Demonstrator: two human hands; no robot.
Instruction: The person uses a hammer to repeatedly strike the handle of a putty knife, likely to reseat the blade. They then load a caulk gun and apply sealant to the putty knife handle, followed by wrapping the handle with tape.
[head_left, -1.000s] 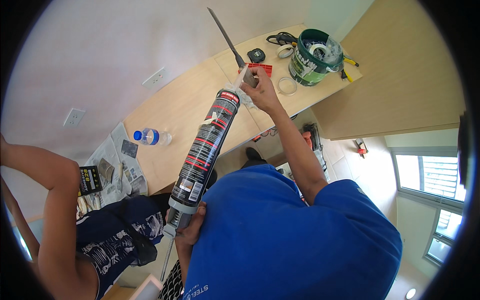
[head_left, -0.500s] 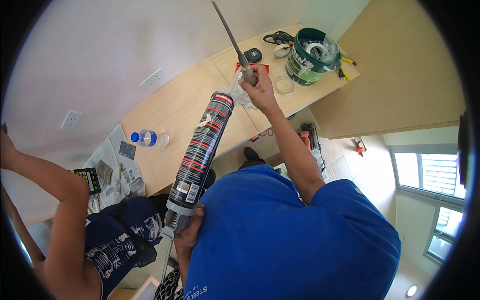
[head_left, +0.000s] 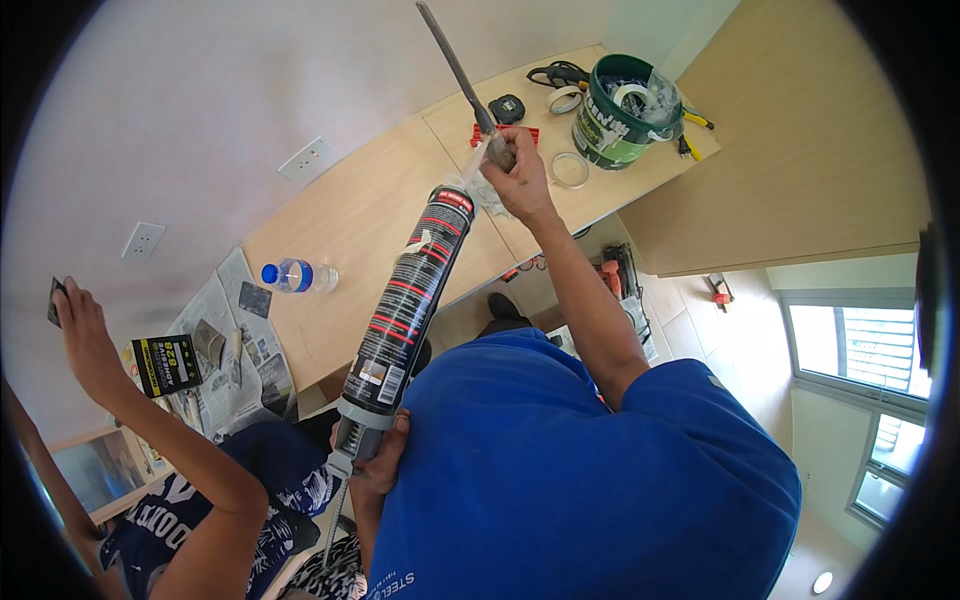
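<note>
In my left hand (head_left: 385,460) is a caulking gun (head_left: 365,425), its grey rear part and notched rod close against my blue shirt. Loaded in it lies a black sealant cartridge (head_left: 410,300) with red bands, slanting up and away to the right. Its pale, translucent nozzle (head_left: 475,162) ends beside my right hand (head_left: 517,180). That hand is closed round the worn handle of a long tool with a narrow dark metal blade (head_left: 455,65), pointing up and left toward the wall. Whether the tool touches the nozzle I cannot make out.
A light wood counter (head_left: 370,225) bears a water bottle (head_left: 300,276), a tape measure (head_left: 506,109), tape rolls (head_left: 570,171) and a green bucket (head_left: 605,135). At left, a co-worker's hand (head_left: 88,335) holds a dark flat scraper (head_left: 56,302) near the wall, by newspaper (head_left: 250,345).
The cartridge and gun have shifted slightly right and down, and the tool's blade tip slightly left. The co-worker's arm has swung; their hand with the scraper now shows fully.
</note>
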